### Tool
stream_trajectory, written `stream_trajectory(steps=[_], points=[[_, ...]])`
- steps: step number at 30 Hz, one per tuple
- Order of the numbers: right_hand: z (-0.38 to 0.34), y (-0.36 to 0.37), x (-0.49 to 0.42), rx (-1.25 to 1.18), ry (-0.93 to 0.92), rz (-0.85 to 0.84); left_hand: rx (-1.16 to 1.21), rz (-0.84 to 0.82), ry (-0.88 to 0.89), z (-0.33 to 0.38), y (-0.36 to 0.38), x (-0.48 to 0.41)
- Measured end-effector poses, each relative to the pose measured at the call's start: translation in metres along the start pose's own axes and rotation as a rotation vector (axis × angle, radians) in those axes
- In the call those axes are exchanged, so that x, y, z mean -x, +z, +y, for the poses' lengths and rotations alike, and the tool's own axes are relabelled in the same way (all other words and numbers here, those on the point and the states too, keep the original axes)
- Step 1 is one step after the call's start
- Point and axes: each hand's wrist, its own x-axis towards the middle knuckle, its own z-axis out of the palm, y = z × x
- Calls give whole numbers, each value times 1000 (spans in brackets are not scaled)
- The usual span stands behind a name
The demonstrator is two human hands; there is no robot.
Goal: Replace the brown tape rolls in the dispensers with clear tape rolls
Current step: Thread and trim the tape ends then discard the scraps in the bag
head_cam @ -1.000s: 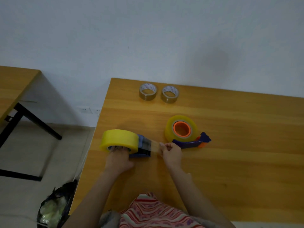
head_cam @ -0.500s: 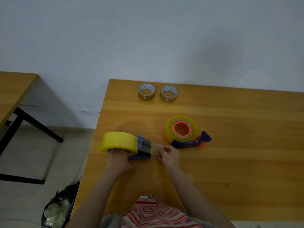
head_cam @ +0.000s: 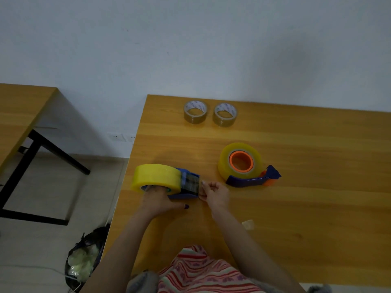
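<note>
Head view.
- Left hand: fingers curled, gripping the blue dispenser under its clear tape roll.
- Right hand: just beside the left, pinching the tape end at the dispenser's cutter.
- Beyond the right hand: second dispenser, clear roll fitted.
- Well beyond both hands: brown tape roll and second brown tape roll, on the desk.
- Step, as judged: threading the last roll.
- Next move calls for drawing the tape taut across the blade.
</note>
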Motion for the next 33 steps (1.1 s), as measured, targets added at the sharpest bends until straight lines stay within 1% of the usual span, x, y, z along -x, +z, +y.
stream_trajectory(steps=[4, 12, 15, 21, 27, 30, 31, 33], points=[[-1, 1, 1, -34, 44, -32, 51, 11, 3, -3, -1, 1], [-4, -5, 2, -124, 183, -143, 3, 109, -71, -3, 6, -2], [-6, -6, 4, -131, 232, -163, -45, 114, -102, -2, 7, -3], [-10, -5, 5, -223, 425, -217, -129, 91, -125, -2, 9, -6], [-12, -6, 3, -134, 498, -223, -209, 69, -117, -2, 9, -6], [-6, -2, 8, 32, 430, -230, -185, 81, -112, -4, 5, -8], [-5, -1, 11, 56, 413, -236, -180, 91, -114, -7, 4, -10], [-3, -2, 12, 48, 425, -270, -260, 62, -103, -10, 4, -12]])
